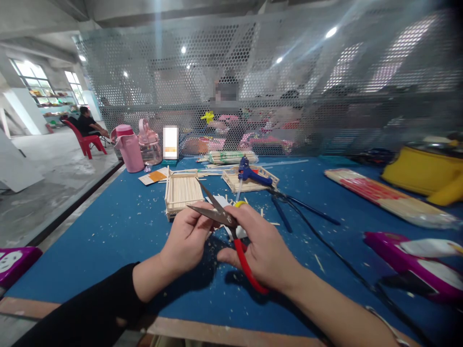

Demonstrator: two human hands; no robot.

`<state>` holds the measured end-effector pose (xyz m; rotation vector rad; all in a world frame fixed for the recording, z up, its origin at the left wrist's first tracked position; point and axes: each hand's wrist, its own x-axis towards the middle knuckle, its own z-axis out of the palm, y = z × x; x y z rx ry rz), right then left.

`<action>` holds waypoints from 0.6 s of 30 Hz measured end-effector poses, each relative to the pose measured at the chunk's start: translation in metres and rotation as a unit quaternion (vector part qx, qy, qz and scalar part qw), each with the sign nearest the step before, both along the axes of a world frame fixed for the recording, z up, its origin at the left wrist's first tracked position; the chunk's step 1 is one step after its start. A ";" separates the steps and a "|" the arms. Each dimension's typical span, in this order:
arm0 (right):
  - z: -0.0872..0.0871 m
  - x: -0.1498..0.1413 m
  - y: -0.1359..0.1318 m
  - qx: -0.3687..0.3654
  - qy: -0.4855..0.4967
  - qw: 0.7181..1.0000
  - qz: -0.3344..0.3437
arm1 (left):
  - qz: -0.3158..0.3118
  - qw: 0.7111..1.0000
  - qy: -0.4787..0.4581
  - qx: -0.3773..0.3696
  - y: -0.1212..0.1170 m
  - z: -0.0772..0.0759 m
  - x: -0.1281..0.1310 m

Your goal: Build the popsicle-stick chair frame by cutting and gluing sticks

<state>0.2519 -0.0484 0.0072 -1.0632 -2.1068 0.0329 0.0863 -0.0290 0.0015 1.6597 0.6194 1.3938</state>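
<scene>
In the head view my right hand (267, 250) grips a pair of scissors (231, 220) with red handles, its dark blades parted and pointing left. Close beside the blades is my left hand (188, 241), its fingers pinched together; what they hold, if anything, is hidden. Just beyond my hands stands a small wooden-stick tray with raised sides (185, 189). Right of it, a glue gun (253, 176) with a blue body rests on a second stick frame (233, 182). White paper scraps and short stick pieces lie behind the scissors.
Blue-handled pliers (311, 210) and a black cable cross the blue table (108, 241). Packs of sticks (390, 196) lie right and at the back. Pink bottles (130, 149) and a phone (170, 142) stand back left. A perforated screen (289, 86) rises behind; a person sits beyond it.
</scene>
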 end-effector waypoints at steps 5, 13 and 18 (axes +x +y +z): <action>-0.001 0.003 0.001 -0.015 0.007 0.999 0.028 | -0.035 0.999 0.013 -0.022 0.002 0.003 -0.001; -0.001 0.002 0.000 -0.025 0.036 0.999 0.025 | -0.015 0.999 0.035 -0.010 0.001 0.002 -0.004; -0.002 0.003 0.001 -0.018 0.007 1.000 0.018 | -0.013 1.000 0.006 -0.017 0.001 0.004 -0.002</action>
